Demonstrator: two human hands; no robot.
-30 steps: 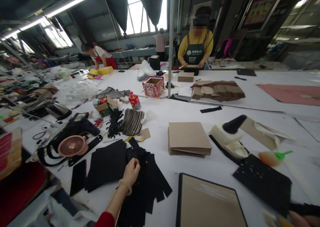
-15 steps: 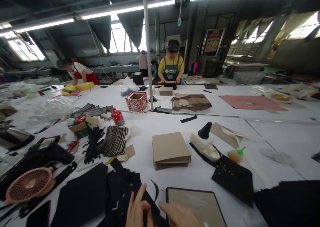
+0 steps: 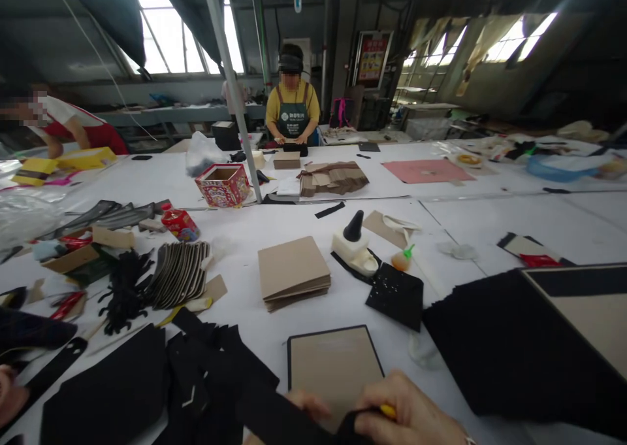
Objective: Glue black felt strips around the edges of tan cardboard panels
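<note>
Low in the head view, my left hand [image 3: 309, 404] is closed on a black strip [image 3: 281, 412], which partly covers it. My right hand [image 3: 404, 409] is curled around the bunched dark end of black material, and a small yellow piece [image 3: 388, 411] of something shows between its fingers. What that yellow thing is, I cannot make out. Both hands are over the near edge of a beige board [image 3: 333, 360] with black edging, which lies flat on the white table. To the left lie loose black strips [image 3: 210, 373] and a black sheet [image 3: 110, 386].
Beyond the board sits a stack of beige boards [image 3: 294, 268]. To its right are a white container with a black top [image 3: 353, 246] and a glue-spotted black piece [image 3: 396, 295]. Black sheets [image 3: 519, 340] cover the right. Across the table a person [image 3: 292, 112] works.
The view has swung right, so things appear further left. My hands, empty-looking with fingers raised before, are now closed on black material at the board's near edge.
</note>
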